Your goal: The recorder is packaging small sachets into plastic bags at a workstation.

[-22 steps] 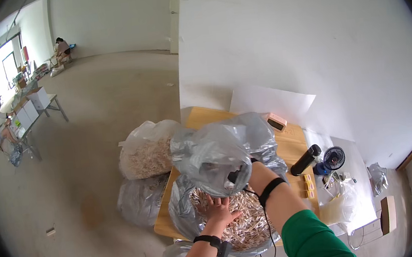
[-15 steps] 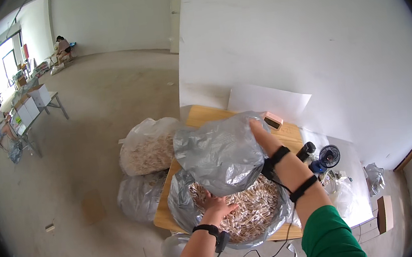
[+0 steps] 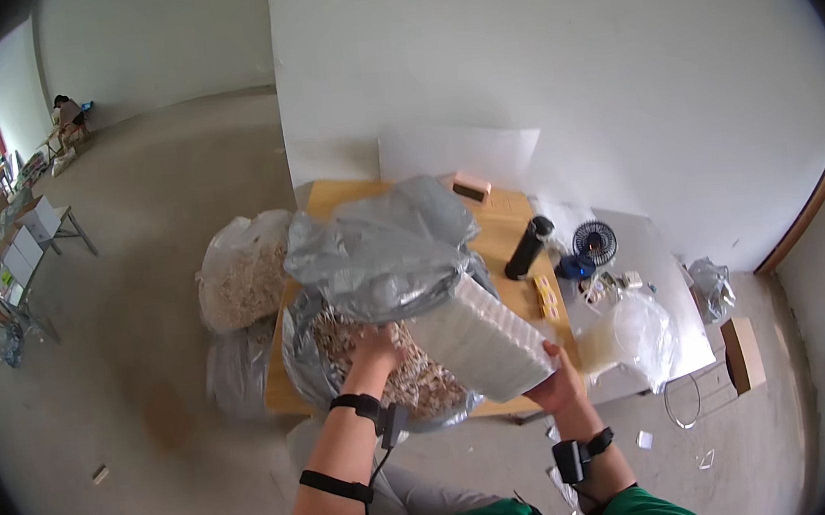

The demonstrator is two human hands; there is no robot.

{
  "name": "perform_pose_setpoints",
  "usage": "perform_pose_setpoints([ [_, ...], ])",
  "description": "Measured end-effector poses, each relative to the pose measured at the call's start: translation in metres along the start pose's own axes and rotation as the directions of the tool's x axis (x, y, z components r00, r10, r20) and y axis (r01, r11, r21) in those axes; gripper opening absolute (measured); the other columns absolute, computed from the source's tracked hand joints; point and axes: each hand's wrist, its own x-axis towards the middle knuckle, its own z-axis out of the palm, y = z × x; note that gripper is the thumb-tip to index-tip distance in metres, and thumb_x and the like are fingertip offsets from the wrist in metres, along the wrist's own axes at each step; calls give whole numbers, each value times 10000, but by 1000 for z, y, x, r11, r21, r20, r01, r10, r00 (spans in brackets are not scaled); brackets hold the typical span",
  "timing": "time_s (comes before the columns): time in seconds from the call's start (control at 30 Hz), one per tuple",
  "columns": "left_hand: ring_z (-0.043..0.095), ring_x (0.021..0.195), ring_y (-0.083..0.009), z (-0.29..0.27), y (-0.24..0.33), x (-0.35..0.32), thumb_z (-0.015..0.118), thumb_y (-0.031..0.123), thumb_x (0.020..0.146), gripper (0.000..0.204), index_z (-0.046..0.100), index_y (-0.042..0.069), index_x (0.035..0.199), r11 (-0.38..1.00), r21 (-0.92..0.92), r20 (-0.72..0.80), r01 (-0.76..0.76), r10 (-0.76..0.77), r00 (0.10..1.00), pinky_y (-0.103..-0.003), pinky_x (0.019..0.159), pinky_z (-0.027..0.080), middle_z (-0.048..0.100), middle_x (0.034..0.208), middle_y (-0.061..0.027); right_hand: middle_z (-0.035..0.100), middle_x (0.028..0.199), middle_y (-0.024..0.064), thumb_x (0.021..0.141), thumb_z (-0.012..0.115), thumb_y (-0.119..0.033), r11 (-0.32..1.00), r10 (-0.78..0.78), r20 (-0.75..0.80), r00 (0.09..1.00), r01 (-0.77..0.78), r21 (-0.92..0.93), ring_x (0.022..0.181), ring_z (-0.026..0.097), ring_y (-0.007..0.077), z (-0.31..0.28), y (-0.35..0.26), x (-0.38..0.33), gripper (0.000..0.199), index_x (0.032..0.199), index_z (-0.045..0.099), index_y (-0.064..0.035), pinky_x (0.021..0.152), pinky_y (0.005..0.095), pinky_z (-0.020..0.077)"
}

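Note:
A grey plastic bag (image 3: pixel 372 252) lies opened on a wooden table, its loose upper part folded over the far side. Loose cotton swabs (image 3: pixel 424 382) fill the bag. My left hand (image 3: pixel 374 347) reaches in among them, its fingers blurred and partly hidden. My right hand (image 3: pixel 558 383) grips the near right corner of a large white block (image 3: pixel 487 340), which looks like a stack of several small packs in clear wrap. The block is tilted over the right side of the bag, its far end against the grey plastic.
Right of the bag are a black bottle (image 3: pixel 529 247), a small fan (image 3: pixel 593 243), a yellow strip (image 3: pixel 546 297) and a clear plastic bag (image 3: pixel 632 340). A pink box-like device (image 3: pixel 471 187) sits at the back. Another full bag (image 3: pixel 245 272) stands left. Two people are far left.
My right hand has left the grey plastic and now holds the white block, which has come into view over the bag. My left hand remains among the swabs. The view has shifted right.

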Motion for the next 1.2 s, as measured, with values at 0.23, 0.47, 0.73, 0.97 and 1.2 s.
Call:
perform_pose_setpoints([
  [0.23, 541, 1054, -404, -26, 28, -75, 528, 136, 845, 369, 517, 97, 1212, 801, -526, -361, -285, 93, 928, -449, 874, 441, 592, 1088, -223, 504, 1308, 85, 915, 348, -369, 994, 78, 74, 994, -84, 72, 1182, 486, 294, -9, 61, -18, 501, 1347, 401, -122, 954, 529, 395],
  [0.47, 504, 1125, -397, -76, 23, -69, 530, 43, 839, 506, 363, 35, 1317, 883, -335, -432, -328, 165, 887, -419, 919, 415, 492, 1248, -251, 514, 1291, 106, 889, 437, -376, 1000, 0, 37, 999, 1, -28, 1167, 502, 284, -16, 45, -45, 538, 1335, 411, -76, 947, 489, 409],
  [0.73, 540, 1090, -268, -178, -57, -64, 534, 255, 918, 703, 103, 106, 1454, 311, -909, -377, -278, -328, 866, -408, 882, 447, 338, 1409, -166, 529, 1271, 103, 876, 454, -351, 992, -109, -88, 990, 103, -74, 1159, 510, 272, -30, 34, -71, 534, 1311, 421, -43, 969, 471, 388],
  [0.97, 588, 953, -191, -80, -20, -116, 514, 482, 912, 581, 381, 76, 1306, 326, -926, -187, -190, 41, 982, -328, 740, 502, 523, 1160, -101, 531, 1270, 139, 867, 450, -357, 990, -142, 52, 989, 141, 30, 1151, 527, 291, -28, 53, -44, 543, 1295, 440, -22, 991, 463, 397],
  [1.2, 492, 1142, -239, -23, 2, -158, 414, 677, 844, 801, 323, 84, 1375, -165, -986, -81, -38, 263, 961, -401, 903, 424, 483, 1299, -114, 532, 1266, 118, 838, 559, -325, 995, -37, 115, 993, 26, 98, 1155, 509, 233, -8, 74, -48, 573, 1296, 436, -4, 1035, 395, 347],
])
